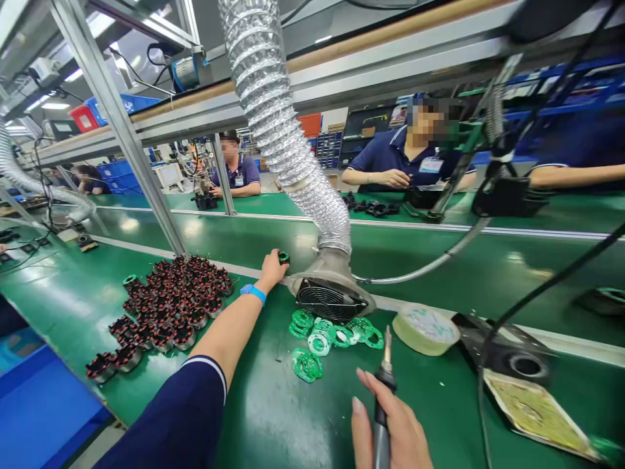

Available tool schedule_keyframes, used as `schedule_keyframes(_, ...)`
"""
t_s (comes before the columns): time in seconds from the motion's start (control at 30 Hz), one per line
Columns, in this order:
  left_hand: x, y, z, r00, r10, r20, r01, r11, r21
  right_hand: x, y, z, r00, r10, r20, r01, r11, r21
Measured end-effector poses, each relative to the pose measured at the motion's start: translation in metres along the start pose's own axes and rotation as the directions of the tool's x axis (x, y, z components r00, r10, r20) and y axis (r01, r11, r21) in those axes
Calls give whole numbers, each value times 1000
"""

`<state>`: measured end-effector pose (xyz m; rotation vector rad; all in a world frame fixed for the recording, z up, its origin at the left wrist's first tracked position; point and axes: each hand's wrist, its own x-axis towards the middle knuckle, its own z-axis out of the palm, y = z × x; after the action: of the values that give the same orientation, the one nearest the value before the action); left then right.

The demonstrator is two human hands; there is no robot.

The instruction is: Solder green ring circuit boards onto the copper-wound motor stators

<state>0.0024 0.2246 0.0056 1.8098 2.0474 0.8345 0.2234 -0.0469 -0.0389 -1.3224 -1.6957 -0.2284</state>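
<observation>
My left hand (273, 270) reaches far forward, left of the fume hood, its fingers closed on a small motor stator with a green board on top (283, 257). In my right hand (395, 423), at the lower right, is a soldering iron (384, 384) with its tip pointing up and away. Between the hands lie several green ring-shaped circuit boards (319, 342), some in a loose heap under the hood, with a smaller stack (306, 365) nearer me. A large group of stators with red-brown windings (180, 293) covers the bench left of my forearm.
A fan-faced fume hood (332, 299) hangs from a silver duct (278, 111) at the middle. To the right are a roll of tape (426, 330), a black iron stand (517, 358) and a yellow sponge tray (537, 410). A cable crosses the right side. Co-workers sit across the bench.
</observation>
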Motion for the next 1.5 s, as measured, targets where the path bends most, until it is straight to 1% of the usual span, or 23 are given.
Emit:
schedule_keyframes(0.07,1,1,7,1000,-2,27,0,999,42,5,-1,-1,1000,-5,-12,5,1000,-3)
schedule_keyframes(0.1,2,1,7,999,-5,38,2,998,63,8,-2,-2,1000,-8,-19,8,1000,1)
schedule_keyframes(0.17,2,0,-4,999,-2,48,-3,995,103,13,-5,-6,1000,-10,-27,11,1000,22)
schedule_keyframes(0.23,1,-5,-28,999,25,41,-31,989,147,16,-9,-11,999,4,-35,-2,998,64)
schedule_keyframes(0.33,-9,-23,-77,996,86,19,-88,968,233,16,-18,-17,998,58,-19,-54,987,151)
schedule_keyframes(0.4,-28,-41,-110,994,101,31,-106,944,312,14,-23,-19,996,93,-7,-89,971,223)
schedule_keyframes(0.47,-57,-59,-134,995,79,56,-95,911,401,10,-27,-20,990,138,8,-135,947,292)
schedule_keyframes(0.5,-74,-68,-141,996,63,68,-87,892,444,9,-28,-20,987,160,18,-157,935,319)
schedule_keyframes(0.57,-109,-83,-148,996,39,85,-77,854,514,6,-29,-19,981,186,47,-190,917,351)
schedule_keyframes(0.63,-139,-92,-146,995,37,88,-80,825,559,4,-30,-18,981,180,67,-192,913,361)
schedule_keyframes(0.7,-160,-95,-139,995,59,83,-97,806,583,3,-31,-16,984,157,77,-175,917,358)
schedule_keyframes(0.8,-179,-88,-128,987,118,109,-159,795,585,2,-34,-11,990,100,96,-127,930,346)
schedule_keyframes(0.87,-188,-79,-120,967,183,176,-251,796,550,1,-36,-7,991,50,127,-90,940,329)
schedule_keyframes(0.93,-197,-69,-112,913,298,278,-399,794,460,1,-37,-4,987,18,160,-67,950,306)
schedule_keyframes(1.0,-206,-60,-105,811,453,369,-568,759,317,2,-37,-2,983,6,184,-59,957,282)
schedule_keyframes(1.07,-215,-54,-100,696,585,415,-695,694,188,1,-37,1,979,9,205,-63,965,256)
schedule_keyframes(1.1,-218,-53,-99,654,628,422,-732,665,146,1,-37,2,977,11,215,-65,967,245)
schedule_keyframes(1.13,-220,-54,-98,632,652,419,-751,649,122,0,-37,2,974,13,227,-68,969,236)
schedule_keyframes(1.17,-222,-56,-97,631,657,413,-751,650,112,-1,-37,3,970,18,243,-75,970,230)
schedule_keyframes(1.2,-224,-59,-97,649,647,401,-735,669,110,-2,-38,4,965,25,262,-86,970,225)
schedule_keyframes(1.3,-228,-71,-93,747,561,356,-625,776,89,-4,-39,7,944,51,325,-125,970,210)
schedule_keyframes(1.37,-231,-74,-88,803,479,354,-529,847,57,-5,-40,10,936,61,347,-139,969,204)
schedule_keyframes(1.5,-235,-65,-73,857,356,372,-403,913,56,-8,-43,18,914,55,402,-134,976,170)
